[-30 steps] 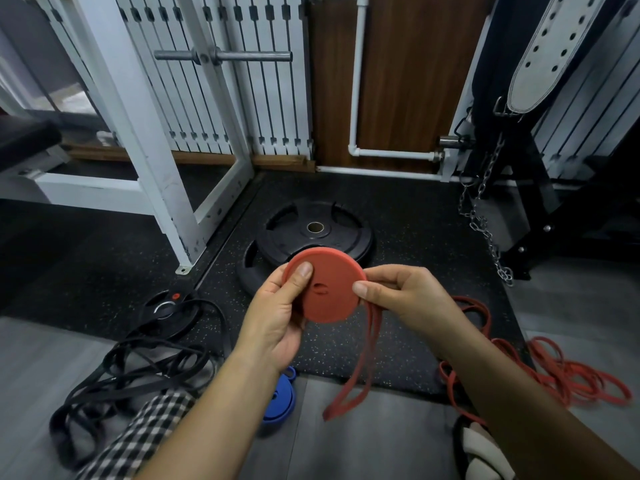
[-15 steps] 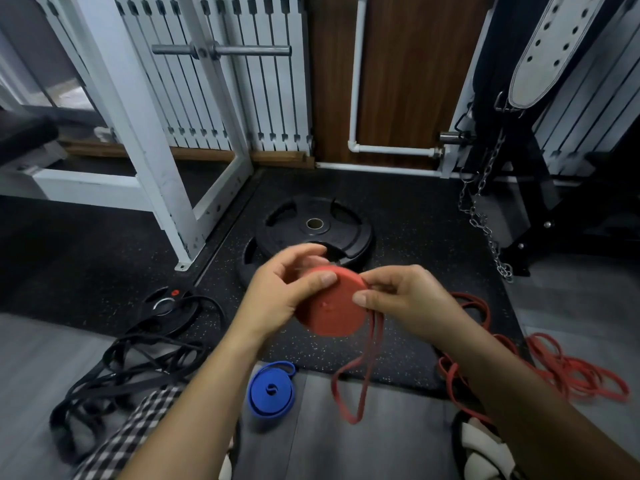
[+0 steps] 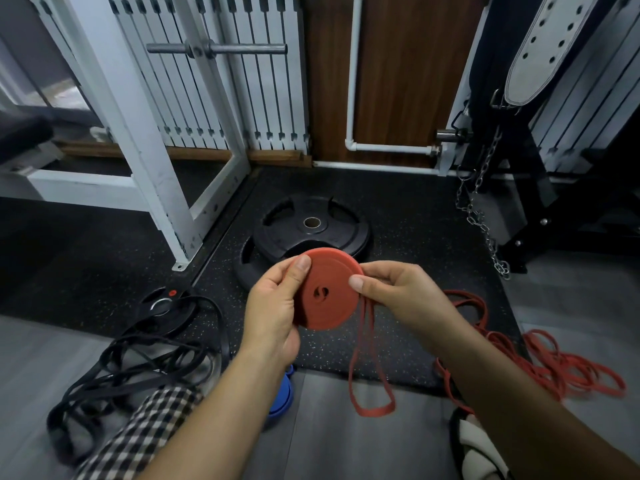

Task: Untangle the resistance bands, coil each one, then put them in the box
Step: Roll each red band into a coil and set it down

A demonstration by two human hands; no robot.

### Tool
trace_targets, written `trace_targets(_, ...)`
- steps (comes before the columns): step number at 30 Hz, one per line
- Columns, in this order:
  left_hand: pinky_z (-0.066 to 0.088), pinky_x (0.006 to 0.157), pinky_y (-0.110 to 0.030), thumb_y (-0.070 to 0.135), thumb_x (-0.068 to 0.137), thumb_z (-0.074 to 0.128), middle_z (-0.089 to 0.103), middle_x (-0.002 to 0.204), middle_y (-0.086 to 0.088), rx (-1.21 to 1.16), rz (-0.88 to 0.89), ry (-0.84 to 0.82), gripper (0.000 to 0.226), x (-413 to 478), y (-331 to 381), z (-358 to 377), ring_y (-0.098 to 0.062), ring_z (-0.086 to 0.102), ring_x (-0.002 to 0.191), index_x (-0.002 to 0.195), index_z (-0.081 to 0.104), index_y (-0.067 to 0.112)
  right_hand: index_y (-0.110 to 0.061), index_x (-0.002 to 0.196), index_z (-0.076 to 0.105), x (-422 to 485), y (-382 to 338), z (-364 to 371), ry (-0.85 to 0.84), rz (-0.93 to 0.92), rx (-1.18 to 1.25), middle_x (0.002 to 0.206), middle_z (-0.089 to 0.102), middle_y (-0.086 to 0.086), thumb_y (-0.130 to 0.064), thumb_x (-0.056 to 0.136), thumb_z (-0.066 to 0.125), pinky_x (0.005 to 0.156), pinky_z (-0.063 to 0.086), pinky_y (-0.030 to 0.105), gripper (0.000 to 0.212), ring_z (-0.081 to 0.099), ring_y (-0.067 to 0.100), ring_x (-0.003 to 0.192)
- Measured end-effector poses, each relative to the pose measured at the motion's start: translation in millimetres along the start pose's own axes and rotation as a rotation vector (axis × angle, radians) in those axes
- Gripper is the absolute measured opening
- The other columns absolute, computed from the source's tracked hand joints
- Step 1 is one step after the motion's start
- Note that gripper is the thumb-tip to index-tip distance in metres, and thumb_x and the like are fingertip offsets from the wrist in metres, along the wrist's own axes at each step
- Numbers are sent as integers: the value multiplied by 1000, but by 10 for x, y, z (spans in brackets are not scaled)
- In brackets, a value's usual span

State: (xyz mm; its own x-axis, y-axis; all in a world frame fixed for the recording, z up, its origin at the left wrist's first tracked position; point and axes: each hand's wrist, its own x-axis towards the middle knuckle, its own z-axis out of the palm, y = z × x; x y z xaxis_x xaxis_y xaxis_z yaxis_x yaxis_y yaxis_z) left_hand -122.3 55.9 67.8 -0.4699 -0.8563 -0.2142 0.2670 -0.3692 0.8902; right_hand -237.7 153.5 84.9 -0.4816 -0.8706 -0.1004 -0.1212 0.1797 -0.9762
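I see a gym corner: a dark speckled rubber mat [image 3: 408, 216] covers the far floor; grey flooring [image 3: 339, 441] lies near me; a white steel rack [image 3: 138, 140] rises at the left, with a steel bar [image 3: 214, 49] crossing behind it; white slatted panels [image 3: 263, 81] line the far wall beside a brown wooden panel [image 3: 398, 71] with a white pipe [image 3: 352, 74]; black weight plates [image 3: 311, 226] lie stacked on the mat; a chain [image 3: 481, 216] hangs at the right beneath a white perforated belt [image 3: 550, 39].

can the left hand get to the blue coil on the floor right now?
Probably not as is. The left hand grips the red coil, so it isn't free. The blue coil lies on the floor under that forearm, partly hidden, with nothing on top of it.
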Motion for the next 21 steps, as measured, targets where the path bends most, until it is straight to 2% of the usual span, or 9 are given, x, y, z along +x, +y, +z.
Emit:
trace_targets(4,53,58,-29,29,77,62,69,74,-2,-36,-106,-34,15,5,-39,-10,-14,64,67,87,65,17,-19,94,68,10,17,34,24,0,52,91,73,4,-14,88,59,83,54,28,12,69,15,88)
trace_targets(6,50,63,-28,32,71,65,68,79,-1,112,-59,-111,22,46,8,-38,-14,62,73,88,66,18,-19,91,68,7,-9,-24,17,-16,-10,91,72,6,-12,88,59,81,55,27,12,68,16,86)
trace_targets(9,47,65,-13,14,74,69,64,81,4,369,138,-243,22,103,70,-97,0,60,72,95,65,21,-15,96,68,-15,-15,-70,-42,-41,-171,91,72,9,-9,88,60,80,55,30,13,68,19,85)
trace_targets(12,46,63,-12,11,76,69,66,79,4,526,114,-368,13,84,45,-126,-1,60,72,86,68,19,-20,95,68,-45,1,-32,-95,-70,-250,91,72,5,-12,87,61,81,56,30,13,69,17,87)
trace_targets(14,47,59,-15,14,76,69,68,75,2,490,75,-350,6,58,8,-115,-5,61,69,80,69,18,-23,93,66,-43,-7,-16,-89,-85,-221,88,71,1,-11,87,61,78,56,25,14,69,13,84)
trace_targets(17,49,57,-17,13,76,67,68,71,3,329,55,-245,4,38,-20,-77,-6,61,65,80,68,15,-17,95,66,-31,-36,-22,-66,-49,-82,86,71,-2,-7,83,64,70,54,15,15,69,4,78)
trace_targets(21,51,58,-23,21,72,67,68,66,4,175,24,-103,8,24,0,-56,-8,62,61,78,66,17,-12,95,68,-31,-45,-35,-61,39,-43,85,73,4,-12,81,67,71,56,18,14,70,12,77)
